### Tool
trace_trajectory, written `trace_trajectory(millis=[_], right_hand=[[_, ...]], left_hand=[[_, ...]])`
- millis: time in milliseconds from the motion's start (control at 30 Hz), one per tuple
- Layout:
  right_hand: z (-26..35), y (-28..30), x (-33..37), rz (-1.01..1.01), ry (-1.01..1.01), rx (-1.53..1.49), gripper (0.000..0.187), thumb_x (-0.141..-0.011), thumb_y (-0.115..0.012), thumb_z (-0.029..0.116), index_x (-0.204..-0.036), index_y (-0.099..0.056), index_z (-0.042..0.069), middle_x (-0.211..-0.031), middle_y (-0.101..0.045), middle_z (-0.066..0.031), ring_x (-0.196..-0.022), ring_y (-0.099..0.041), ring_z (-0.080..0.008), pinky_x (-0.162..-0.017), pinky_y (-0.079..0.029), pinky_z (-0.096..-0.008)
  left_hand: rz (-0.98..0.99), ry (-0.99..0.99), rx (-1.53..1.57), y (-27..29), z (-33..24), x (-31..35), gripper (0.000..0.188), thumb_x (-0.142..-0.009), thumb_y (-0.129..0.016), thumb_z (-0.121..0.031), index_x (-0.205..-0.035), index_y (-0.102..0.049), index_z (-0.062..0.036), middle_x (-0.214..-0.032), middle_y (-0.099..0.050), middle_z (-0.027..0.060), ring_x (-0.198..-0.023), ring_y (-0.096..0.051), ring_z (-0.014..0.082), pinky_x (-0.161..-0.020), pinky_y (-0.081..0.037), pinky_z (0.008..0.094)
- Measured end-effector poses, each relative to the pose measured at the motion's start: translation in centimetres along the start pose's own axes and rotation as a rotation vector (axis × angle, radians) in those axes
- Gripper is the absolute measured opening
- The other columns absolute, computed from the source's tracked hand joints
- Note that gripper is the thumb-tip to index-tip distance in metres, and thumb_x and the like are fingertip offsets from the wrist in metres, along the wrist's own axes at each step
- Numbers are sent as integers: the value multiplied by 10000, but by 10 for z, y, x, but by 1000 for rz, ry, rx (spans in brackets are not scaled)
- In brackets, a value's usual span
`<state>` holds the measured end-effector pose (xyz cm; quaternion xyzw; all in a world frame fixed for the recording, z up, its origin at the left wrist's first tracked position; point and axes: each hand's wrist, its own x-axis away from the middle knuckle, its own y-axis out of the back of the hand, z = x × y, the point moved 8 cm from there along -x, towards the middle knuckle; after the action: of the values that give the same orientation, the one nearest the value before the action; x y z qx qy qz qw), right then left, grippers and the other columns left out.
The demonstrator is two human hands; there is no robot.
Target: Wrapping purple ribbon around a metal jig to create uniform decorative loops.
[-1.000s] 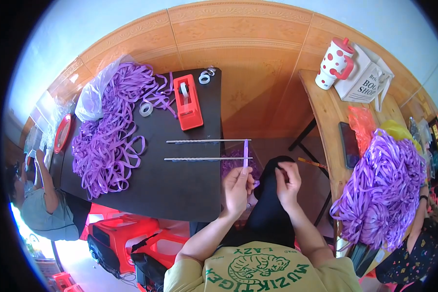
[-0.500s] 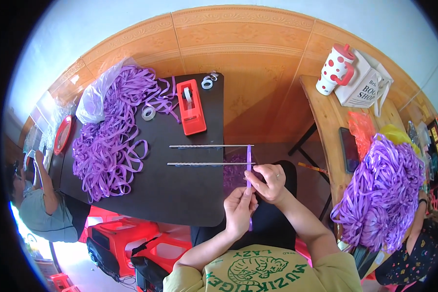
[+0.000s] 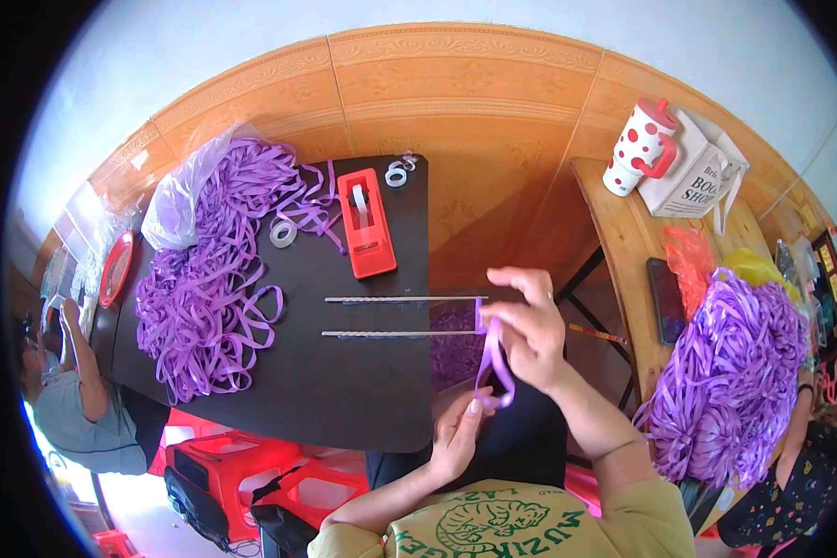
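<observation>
Two thin, twisted metal rods (image 3: 381, 333) lie parallel on the dark table, their ends sticking out past its right edge. Around those ends, a purple ribbon (image 3: 502, 377) is looped, and its length curves down toward me. My left hand (image 3: 456, 435), low in front of my lap, pinches the ribbon between thumb and finger. Beside the rod tips is my right hand (image 3: 533, 327), its thumb and forefinger spread apart and one finger touching or close to the ribbon. Its lower fingers are partly hidden.
The dark table (image 3: 344, 395) also bears a purple ribbon heap (image 3: 200, 316), a red tape dispenser (image 3: 370, 237) and tape rolls (image 3: 283, 233). On the wooden table (image 3: 614, 223) at right are another ribbon pile (image 3: 725, 381), a phone (image 3: 665, 299) and a dotted tumbler (image 3: 638, 149). People sit at both sides.
My right hand has moved up toward the rod tips and its fingers have spread. The ribbon, straight before, now bends in a loop. My left hand has shifted slightly down.
</observation>
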<state>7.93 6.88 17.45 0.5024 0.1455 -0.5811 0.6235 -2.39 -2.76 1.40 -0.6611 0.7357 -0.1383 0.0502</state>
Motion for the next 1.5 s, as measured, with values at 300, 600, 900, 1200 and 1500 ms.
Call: trace_trajectory(millis=[300,600,900,1200,1500], right_hand=[[-136,-54,-18,-17,-653,-859,100,-848,-570,-18,-825,-652,-69,-1103,-580,-98,-882,-559,-123,-789,-432,-234],[-191,-109,52,18,-1180,-1006,127,-827,-656,93,-826,-678,-31,-880,-669,-87,-819,-606,-139,-766,-452,-258],[-175,-134,143,-44,-1444,-1194,71,-795,-572,10,-784,-641,26,-768,-626,-67,-720,-590,-169,-667,-453,-318],[-121,-129,204,-47,-1567,-1338,92,-808,-547,24,-865,-613,51,-829,-626,-65,-749,-609,-173,-655,-458,-313],[-117,-85,271,136,-1460,-659,92,-842,-618,103,-857,-644,16,-740,-628,-36,-640,-590,-163,-566,-448,-256]], left_hand=[[-163,-62,-63,20,29,-53,248,-960,-497,-148,-1132,-583,7,-994,-638,70,-845,-569,103,-773,-461,238],[-359,-453,-198,19,-19,-105,243,-925,-502,-32,-1151,-567,25,-1050,-577,79,-948,-553,146,-829,-432,251],[-392,-566,-281,5,-35,-119,294,-916,-468,3,-1201,-533,26,-1181,-546,122,-1138,-499,191,-967,-395,307],[-264,-196,98,9,15,-107,168,-924,-545,-106,-1015,-639,-1,-887,-645,57,-763,-604,109,-654,-486,215],[-196,121,136,14,51,-39,163,-904,-588,-115,-963,-670,12,-798,-669,65,-720,-606,102,-666,-468,225]])
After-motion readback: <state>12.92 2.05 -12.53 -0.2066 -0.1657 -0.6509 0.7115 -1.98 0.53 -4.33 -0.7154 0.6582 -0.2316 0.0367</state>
